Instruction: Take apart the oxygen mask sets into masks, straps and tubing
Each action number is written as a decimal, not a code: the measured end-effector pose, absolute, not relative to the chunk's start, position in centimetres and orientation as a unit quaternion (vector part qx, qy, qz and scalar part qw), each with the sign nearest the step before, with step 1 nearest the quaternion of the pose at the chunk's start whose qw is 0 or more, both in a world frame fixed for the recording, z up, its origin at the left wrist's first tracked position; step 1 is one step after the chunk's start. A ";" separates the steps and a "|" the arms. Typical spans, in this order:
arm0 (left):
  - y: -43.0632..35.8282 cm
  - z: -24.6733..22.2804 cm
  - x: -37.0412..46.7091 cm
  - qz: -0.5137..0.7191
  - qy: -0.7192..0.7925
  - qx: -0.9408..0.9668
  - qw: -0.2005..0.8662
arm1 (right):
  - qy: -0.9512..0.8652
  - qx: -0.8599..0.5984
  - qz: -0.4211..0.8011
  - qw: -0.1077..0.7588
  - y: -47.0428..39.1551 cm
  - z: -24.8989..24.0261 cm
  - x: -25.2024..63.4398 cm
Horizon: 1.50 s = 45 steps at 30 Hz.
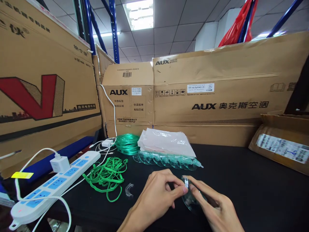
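A clear, faintly green mask (189, 201) is held low over the black table, right of centre. My right hand (216, 204) grips its right side, thumb and fingers closed on it. At the mask's upper edge sits a small silvery strip (186, 182). My left hand (158, 193) pinches at this strip with thumb and forefinger, touching the mask's left edge. Left of my left hand lie several thin curved strips (129, 190) and a tangle of green elastic bands (108, 177).
A row of clear green masks (169, 160) lies beneath white plastic bags (166, 141), beside coiled green tubing (127, 144). At left is a power strip (56, 183) with white cables. Cardboard boxes (205, 74) wall the black table (241, 167); another box (282, 145) stands right.
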<state>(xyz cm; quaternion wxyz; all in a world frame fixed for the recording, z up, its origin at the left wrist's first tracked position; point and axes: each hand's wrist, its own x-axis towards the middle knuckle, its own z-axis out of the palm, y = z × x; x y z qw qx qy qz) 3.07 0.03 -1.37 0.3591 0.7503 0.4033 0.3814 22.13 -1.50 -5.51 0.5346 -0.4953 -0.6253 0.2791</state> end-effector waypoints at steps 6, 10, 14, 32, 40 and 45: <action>0.3 -1.5 2.8 0.372 0.374 0.770 0.360 | -0.613 -0.501 0.271 0.547 -1.8 -4.5 21.5; 0.3 -1.2 2.5 0.364 0.361 0.779 0.361 | -0.604 -0.509 0.278 0.546 -1.8 -4.1 21.3; 0.2 -0.6 2.1 0.399 0.378 0.784 0.288 | -0.619 -0.502 0.292 0.529 -1.7 -4.2 21.3; 0.8 0.1 -0.2 0.331 0.352 0.842 0.239 | -0.684 -0.437 0.318 0.489 -2.4 -3.7 20.7; 0.8 0.1 -0.8 0.313 0.371 0.833 0.265 | -0.684 -0.442 0.325 0.480 -2.7 -3.4 20.3; 0.7 0.1 -0.6 0.320 0.378 0.833 0.247 | -0.684 -0.440 0.338 0.473 -2.5 -3.6 20.6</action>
